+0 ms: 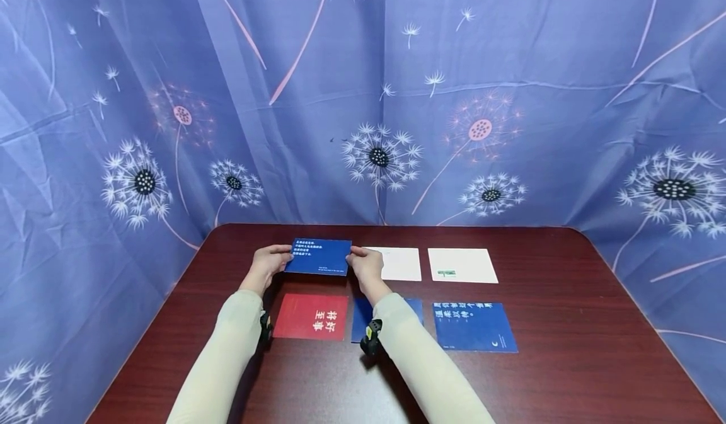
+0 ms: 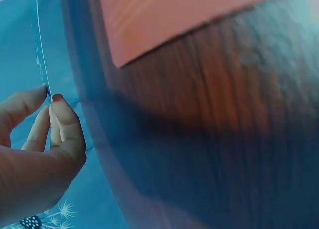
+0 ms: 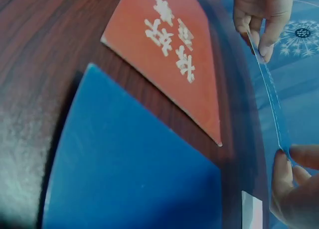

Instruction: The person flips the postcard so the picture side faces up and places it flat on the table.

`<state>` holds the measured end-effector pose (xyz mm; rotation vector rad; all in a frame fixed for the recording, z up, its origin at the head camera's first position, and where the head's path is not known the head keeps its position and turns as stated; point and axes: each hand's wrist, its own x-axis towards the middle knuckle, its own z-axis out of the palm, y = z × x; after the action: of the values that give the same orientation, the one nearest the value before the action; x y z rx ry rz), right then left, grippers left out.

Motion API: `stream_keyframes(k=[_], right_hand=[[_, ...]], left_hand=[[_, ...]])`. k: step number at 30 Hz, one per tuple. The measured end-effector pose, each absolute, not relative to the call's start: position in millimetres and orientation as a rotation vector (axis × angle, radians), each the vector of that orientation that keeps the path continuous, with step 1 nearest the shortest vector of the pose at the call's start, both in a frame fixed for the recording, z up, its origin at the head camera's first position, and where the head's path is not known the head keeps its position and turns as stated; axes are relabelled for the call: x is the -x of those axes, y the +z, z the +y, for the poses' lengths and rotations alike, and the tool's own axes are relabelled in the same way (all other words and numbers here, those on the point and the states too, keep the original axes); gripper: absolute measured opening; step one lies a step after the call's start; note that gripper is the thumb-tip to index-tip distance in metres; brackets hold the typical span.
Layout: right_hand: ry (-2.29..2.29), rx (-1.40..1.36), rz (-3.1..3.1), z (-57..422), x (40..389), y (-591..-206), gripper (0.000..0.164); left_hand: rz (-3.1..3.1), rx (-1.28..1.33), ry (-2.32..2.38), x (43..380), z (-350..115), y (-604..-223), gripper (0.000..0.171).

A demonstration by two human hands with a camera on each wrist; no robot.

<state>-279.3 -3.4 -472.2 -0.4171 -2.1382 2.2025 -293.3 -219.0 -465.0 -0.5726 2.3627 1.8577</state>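
Between both hands a blue postcard [image 1: 321,257] with white lettering is held up above the back left of the table. My left hand [image 1: 271,264] pinches its left edge between thumb and fingers. At the opposite edge my right hand [image 1: 367,266] pinches it too. In the right wrist view the postcard [image 3: 269,102] appears nearly edge-on, with a hand at each end. Below it on the table lies a red card [image 1: 311,317] with white characters. A second blue card [image 1: 415,310] is partly covered by my right forearm.
Two white cards, one plain [image 1: 404,264] and one with a small green print [image 1: 462,265], lie in the back row. Another blue card [image 1: 475,327] lies front right. The dark red wooden table [image 1: 573,323] meets a blue dandelion-patterned curtain [image 1: 317,178] behind.
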Motion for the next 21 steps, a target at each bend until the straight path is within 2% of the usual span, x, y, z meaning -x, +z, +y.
stream_keyframes(k=[8,12,21], right_hand=[[2.219,0.38,-2.242,-7.1,282.8,-484.2,0.047],[2.06,0.349,-2.392,-7.9,282.8,-488.2,0.054],[1.656,0.233,-2.67,-12.4,282.6,-487.3,0.056]], left_hand=[[2.582,0.561,1.668,294.7,-217.2,-469.7,0.035],[2.644,0.56,1.538,296.3,-216.1,-472.7,0.036],[2.75,0.52,1.352,296.2,-214.4,-476.2,0.04]])
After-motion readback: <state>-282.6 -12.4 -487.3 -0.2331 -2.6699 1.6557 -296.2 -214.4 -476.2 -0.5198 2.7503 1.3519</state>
